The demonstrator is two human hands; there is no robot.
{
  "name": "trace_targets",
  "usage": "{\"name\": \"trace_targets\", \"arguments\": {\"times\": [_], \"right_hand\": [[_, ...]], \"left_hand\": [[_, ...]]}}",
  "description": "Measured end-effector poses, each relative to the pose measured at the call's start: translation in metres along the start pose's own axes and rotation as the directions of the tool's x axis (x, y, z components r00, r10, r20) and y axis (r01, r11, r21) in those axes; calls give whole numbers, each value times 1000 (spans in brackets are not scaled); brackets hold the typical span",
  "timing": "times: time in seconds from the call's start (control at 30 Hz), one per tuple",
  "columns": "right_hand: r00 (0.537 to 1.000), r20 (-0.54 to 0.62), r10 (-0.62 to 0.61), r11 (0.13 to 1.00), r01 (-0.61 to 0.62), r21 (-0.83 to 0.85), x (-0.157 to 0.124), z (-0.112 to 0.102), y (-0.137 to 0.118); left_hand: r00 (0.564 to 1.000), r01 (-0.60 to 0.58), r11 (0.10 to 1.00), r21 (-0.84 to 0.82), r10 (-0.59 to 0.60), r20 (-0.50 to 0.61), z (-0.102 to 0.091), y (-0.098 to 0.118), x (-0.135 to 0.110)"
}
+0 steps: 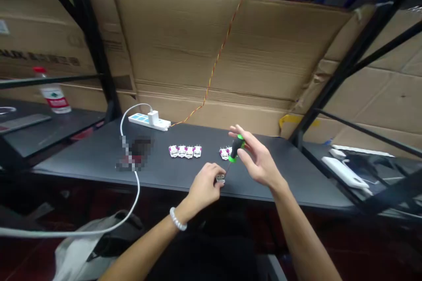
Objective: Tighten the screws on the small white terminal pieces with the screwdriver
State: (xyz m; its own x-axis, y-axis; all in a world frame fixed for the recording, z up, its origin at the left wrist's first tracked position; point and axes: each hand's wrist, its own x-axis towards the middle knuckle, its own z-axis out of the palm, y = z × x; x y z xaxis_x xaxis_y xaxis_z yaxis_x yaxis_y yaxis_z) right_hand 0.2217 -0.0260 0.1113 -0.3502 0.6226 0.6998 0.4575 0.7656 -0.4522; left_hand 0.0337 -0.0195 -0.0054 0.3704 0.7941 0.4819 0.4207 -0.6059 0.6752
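My right hand [255,158] grips a small screwdriver [236,149] with a black and green handle, its thin shaft slanting down to the left. The tip meets a small metallic part [220,179] that my left hand [205,186] pinches against the dark table [99,158] near its front edge. A white bead bracelet sits on my left wrist. Behind my hands, a row of several small white and pink parts [185,151] lies on the table, and a few more of them [224,153] sit just left of the screwdriver handle.
A white power strip [149,121] with a plugged-in charger and white cable [136,184] lies at the back left. A blurred dark object [135,153] sits left of the parts. Cardboard sheets line the back. Black rack posts stand on both sides; a bottle [52,92] is far left.
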Motion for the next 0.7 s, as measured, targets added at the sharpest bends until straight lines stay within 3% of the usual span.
{"name": "trace_targets", "arguments": {"times": [0.07,0.2,0.4,0.6,0.7], "right_hand": [[1000,-19,-6,1000,6,-11,1,-2,2],[991,-130,-28,982,3,-191,1,-4,6],[1000,22,9,1000,-10,26,-5,-5,8],[991,-129,-41,977,13,-212,-2,-6,6],[999,-29,24,999,-25,-29,-4,-5,4]], "left_hand": [[1000,2,1000,-4,-2,2,0,1,0],[1000,-15,1000,4,15,-3,0,0,0],[1000,-7,1000,7,7,3,1,-1,-1],[1000,-10,1000,-5,10,6,0,0,0],[1000,-9,1000,0,9,8,0,0,0]]}}
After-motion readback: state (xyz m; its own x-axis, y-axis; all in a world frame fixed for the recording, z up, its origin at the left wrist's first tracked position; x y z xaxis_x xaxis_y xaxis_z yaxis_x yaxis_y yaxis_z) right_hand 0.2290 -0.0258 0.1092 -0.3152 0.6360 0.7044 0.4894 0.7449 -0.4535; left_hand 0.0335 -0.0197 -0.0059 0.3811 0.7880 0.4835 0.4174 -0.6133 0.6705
